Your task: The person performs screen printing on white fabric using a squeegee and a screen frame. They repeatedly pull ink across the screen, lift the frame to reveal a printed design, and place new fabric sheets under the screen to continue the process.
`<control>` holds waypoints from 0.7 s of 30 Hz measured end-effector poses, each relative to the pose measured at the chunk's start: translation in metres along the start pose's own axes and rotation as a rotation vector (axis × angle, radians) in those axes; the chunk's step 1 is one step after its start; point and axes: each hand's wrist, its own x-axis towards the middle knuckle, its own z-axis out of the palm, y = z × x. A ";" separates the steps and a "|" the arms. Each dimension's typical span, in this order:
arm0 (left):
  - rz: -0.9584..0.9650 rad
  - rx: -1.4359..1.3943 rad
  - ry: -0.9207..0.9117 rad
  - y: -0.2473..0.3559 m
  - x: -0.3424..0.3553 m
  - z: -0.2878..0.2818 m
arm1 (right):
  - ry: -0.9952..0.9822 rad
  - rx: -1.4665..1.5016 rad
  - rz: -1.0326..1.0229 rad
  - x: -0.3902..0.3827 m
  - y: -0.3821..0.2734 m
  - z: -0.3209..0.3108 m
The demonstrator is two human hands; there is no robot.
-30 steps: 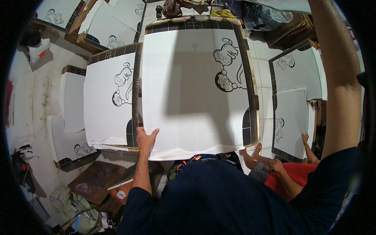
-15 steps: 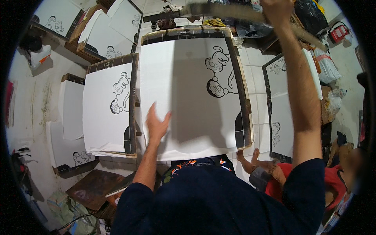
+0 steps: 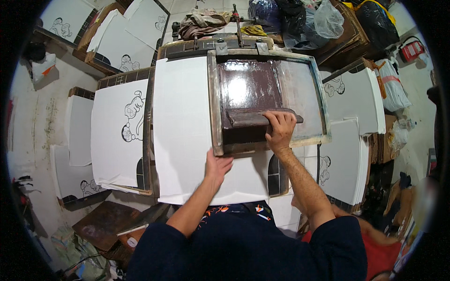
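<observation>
A wooden-rimmed printing screen (image 3: 215,103) lies over the right part of a white cloth sheet (image 3: 180,117) on the middle board. Dark brownish, glossy ink or coating covers the left part of its mesh; a paler strip runs along the right. My right hand (image 3: 281,129) is closed around the right end of a long wooden squeegee (image 3: 243,118) resting across the screen's near part. At the screen's near left corner, my left hand (image 3: 218,167) has its fingers stretched out and seems to touch the rim. Any drawing beneath the screen is hidden.
Metal clamps (image 3: 221,48) hold the screen's far edge. Neighbouring boards carry white sheets (image 3: 117,107) with black cartoon outlines. Cloth rags (image 3: 201,23) and plastic bags (image 3: 328,18) lie at the back. A person in red (image 3: 375,253) sits close by at my right.
The raised screen has come down over the sheet, covering its cartoon outline. My right hand has dropped from the far top to the squeegee; my left has moved right to the screen's corner.
</observation>
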 end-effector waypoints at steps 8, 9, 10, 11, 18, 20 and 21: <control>1.184 1.528 0.192 -0.025 0.038 -0.031 | -0.080 -0.043 0.023 0.107 0.052 0.097; 1.172 1.522 0.189 -0.025 0.040 -0.030 | -0.072 -0.053 0.012 0.124 0.059 0.109; 1.237 1.507 0.200 -0.023 0.044 -0.028 | -0.063 -0.062 0.002 0.140 0.065 0.122; 1.245 1.517 0.211 -0.023 0.045 -0.028 | -0.017 -0.070 -0.050 0.154 0.071 0.135; 1.322 1.511 0.209 -0.027 0.046 -0.030 | -0.109 -0.134 -0.003 0.202 0.085 0.187; 1.307 1.539 0.211 -0.027 0.046 -0.029 | -0.221 -0.112 -0.029 0.204 0.087 0.184; 1.302 1.527 0.212 -0.027 0.046 -0.028 | -0.272 -0.103 -0.044 0.203 0.087 0.179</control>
